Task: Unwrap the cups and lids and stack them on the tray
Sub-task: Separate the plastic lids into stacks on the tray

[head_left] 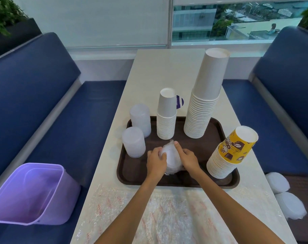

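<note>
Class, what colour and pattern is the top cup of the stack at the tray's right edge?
Yellow cup with brown coffee-themed pictures, in the head view.

Matt white paper cups (pixel 202 106) and a yellow printed paper stack (pixel 234 148) stand on a dark brown plastic tray (pixel 137 166) with a smooth, dull finish, beside stacks of frosted, translucent plastic lids (pixel 134 142). A wrapped bundle (pixel 170 159) on the tray is sheathed in clear, crinkled plastic film that catches the light. The table (pixel 158 73) has a pale, smooth, faintly glossy top, partly under a sheet of bubble wrap (pixel 167 213); the lilac bin (pixel 32 192) is smooth plastic, the blue benches (pixel 44 85) matt upholstery.
</note>
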`<move>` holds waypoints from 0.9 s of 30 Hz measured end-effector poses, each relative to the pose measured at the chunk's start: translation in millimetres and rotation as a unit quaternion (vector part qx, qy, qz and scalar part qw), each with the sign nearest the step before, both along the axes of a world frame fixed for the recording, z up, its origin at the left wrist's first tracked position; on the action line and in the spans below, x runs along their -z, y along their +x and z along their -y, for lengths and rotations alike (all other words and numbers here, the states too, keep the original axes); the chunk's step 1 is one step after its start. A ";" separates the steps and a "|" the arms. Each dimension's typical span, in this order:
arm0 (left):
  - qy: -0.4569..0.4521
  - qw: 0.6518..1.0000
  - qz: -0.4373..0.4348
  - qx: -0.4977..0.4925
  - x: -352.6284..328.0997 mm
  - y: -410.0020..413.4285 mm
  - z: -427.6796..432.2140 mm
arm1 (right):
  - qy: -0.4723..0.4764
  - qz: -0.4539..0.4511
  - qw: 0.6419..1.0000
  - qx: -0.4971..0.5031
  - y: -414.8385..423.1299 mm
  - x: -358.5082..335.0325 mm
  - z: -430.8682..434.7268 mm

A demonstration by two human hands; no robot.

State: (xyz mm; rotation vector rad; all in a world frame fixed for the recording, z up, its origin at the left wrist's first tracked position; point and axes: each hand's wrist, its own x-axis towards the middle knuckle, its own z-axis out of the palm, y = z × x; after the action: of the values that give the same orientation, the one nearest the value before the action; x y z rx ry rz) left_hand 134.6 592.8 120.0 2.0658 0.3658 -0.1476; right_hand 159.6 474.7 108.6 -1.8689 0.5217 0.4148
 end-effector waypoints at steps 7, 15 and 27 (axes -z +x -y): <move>-0.022 0.994 0.095 0.053 -15.5 -11.3 4.7 | 0.089 -0.044 0.987 0.129 -2.9 4.4 -9.1; -0.082 0.982 0.112 -0.127 -8.1 -29.9 6.3 | 0.350 -0.127 0.894 0.250 -3.5 -5.3 -19.4; 0.025 0.970 0.216 -0.110 -9.0 -27.3 2.9 | 0.345 -0.102 0.893 0.271 -17.9 -11.9 -28.2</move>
State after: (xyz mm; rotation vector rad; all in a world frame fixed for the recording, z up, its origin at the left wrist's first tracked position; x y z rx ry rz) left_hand 107.2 589.9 129.1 2.0228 0.3264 0.4451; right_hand 141.8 502.9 120.5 -0.9433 0.8752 0.3548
